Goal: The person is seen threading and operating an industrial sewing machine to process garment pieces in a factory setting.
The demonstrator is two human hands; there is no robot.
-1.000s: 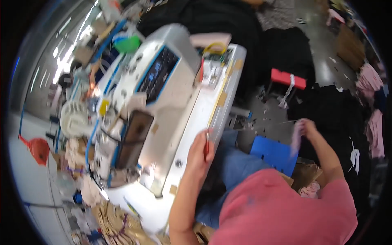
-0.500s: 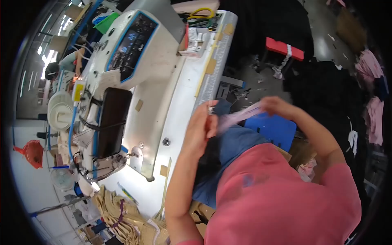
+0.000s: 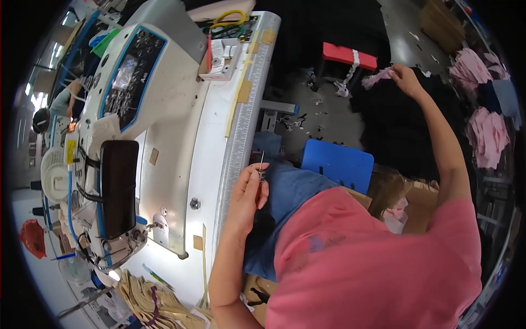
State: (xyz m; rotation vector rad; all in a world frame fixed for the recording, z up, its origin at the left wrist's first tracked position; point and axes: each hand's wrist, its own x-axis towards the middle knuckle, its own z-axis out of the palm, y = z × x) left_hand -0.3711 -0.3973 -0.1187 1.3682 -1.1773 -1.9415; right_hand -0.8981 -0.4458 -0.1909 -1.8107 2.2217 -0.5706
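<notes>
My left hand (image 3: 249,194) is closed at the front edge of the white sewing table (image 3: 205,137). Its fingers grip a small round metal part with a thin upright pin (image 3: 262,174); its exact kind is too small to make out. Far off to the right, my right hand (image 3: 406,82) is stretched out over black cloth (image 3: 405,126). A crumpled pink fabric scrap (image 3: 378,78) hangs pinched in its fingers. On the table, left of my left hand, stands a large white sewing machine (image 3: 170,109) with a control panel (image 3: 134,77).
A dark phone (image 3: 119,186) is clamped to the machine. Toward the back sit a small box of parts (image 3: 219,60) and yellow-handled scissors (image 3: 230,19). Beige cloth pieces (image 3: 148,299) lie at the near left. A blue panel (image 3: 337,164) and red stool (image 3: 348,55) stand to the right.
My right hand has swung away to the far right with the pink scrap, away from my left hand. The metal part in my left hand now shows plainly. The whole view has shifted.
</notes>
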